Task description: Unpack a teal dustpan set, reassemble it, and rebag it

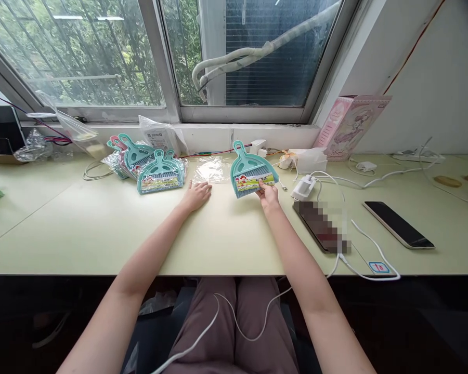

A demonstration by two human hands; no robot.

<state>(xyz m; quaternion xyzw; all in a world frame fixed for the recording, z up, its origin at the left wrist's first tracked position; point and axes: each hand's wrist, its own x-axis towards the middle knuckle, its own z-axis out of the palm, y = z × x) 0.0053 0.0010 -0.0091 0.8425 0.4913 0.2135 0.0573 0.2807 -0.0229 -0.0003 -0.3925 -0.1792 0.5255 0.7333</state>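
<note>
My right hand (pixel 268 197) grips the lower right edge of a teal dustpan and brush set (pixel 253 165), holding it tilted up with its printed label facing me. Flat on the table rests my left hand (pixel 198 196), its fingers stretched toward a clear plastic bag (pixel 212 169). Left of that hand lies another teal dustpan set (pixel 163 175) with a label and brush bristles showing. Behind it are more sets (pixel 134 153) in clear wrapping, one with a pink handle; they overlap, so their lower parts are hidden.
Right of my right arm are a phone with a blurred screen (pixel 315 226), a second phone (pixel 398 224), a white charger (pixel 304 187) and looping white cables. A pink box (pixel 351 127) stands by the wall. A white cable (pixel 253 337) hangs across my lap.
</note>
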